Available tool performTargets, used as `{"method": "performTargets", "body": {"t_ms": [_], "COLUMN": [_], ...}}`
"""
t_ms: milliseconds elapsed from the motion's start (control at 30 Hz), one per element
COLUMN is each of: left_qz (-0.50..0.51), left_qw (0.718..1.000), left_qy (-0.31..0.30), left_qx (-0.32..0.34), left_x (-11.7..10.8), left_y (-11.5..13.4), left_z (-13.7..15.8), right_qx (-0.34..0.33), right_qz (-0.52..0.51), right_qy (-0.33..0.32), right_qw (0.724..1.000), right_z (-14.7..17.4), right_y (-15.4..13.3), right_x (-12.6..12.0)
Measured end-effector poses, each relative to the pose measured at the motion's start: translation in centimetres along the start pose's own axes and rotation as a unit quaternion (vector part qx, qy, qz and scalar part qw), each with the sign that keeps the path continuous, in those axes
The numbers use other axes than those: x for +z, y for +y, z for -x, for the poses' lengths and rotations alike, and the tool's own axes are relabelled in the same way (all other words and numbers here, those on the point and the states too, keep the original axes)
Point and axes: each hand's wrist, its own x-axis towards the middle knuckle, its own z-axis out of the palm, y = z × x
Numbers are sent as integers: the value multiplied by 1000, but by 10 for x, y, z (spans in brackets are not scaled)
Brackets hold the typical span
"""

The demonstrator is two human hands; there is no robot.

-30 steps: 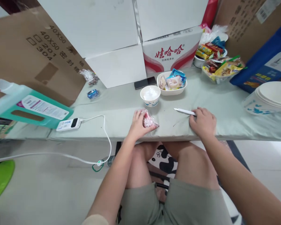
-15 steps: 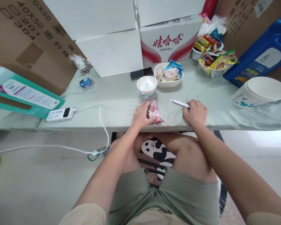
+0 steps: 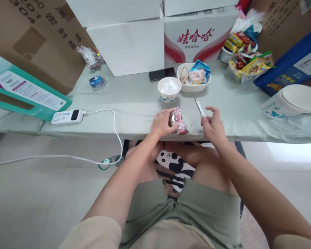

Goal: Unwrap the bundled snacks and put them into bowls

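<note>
My left hand (image 3: 162,123) is closed round the left side of a red snack packet (image 3: 180,126) in crinkled clear wrap, which lies near the table's front edge. Part of the packet is hidden by the fingers. To its right, my right hand (image 3: 214,128) grips a slim white utility knife (image 3: 200,108) between thumb and fingers, its thin tip pointing away from me. The index finger is raised off the handle. Just beyond the packet stands a paper cup (image 3: 169,90) with clear crumpled plastic inside. Beside the cup sits a white bowl (image 3: 194,88) of wrapped snacks.
A dark phone (image 3: 162,74) lies behind the cup. Stacked paper cups (image 3: 277,107), a blue jug (image 3: 277,76) and a snack tub (image 3: 245,77) stand at right. At left are a green jug (image 3: 41,108) and a white device (image 3: 67,117) with a cable (image 3: 115,126).
My right hand has lifted the knife and turned its tip more directly away from me. The left hand still holds the packet. The view has shifted slightly.
</note>
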Motion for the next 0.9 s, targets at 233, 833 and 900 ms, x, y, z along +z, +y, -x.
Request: {"method": "performTargets", "body": {"t_ms": [233, 833, 900], "left_qz": [7, -25, -17], "left_qw": [999, 998, 998], "left_qy": [31, 56, 60], "left_qx": [6, -5, 3], "left_x": [2, 7, 8], "left_y": [2, 0, -1], "left_z": [0, -3, -4], "right_qx": [26, -47, -49], "right_qz": [-179, 80, 92], "right_qy": [-130, -145, -115], "right_qw": [975, 985, 988], "right_z": [7, 85, 87], "right_y": [-46, -33, -21], "right_x": [15, -14, -26]}}
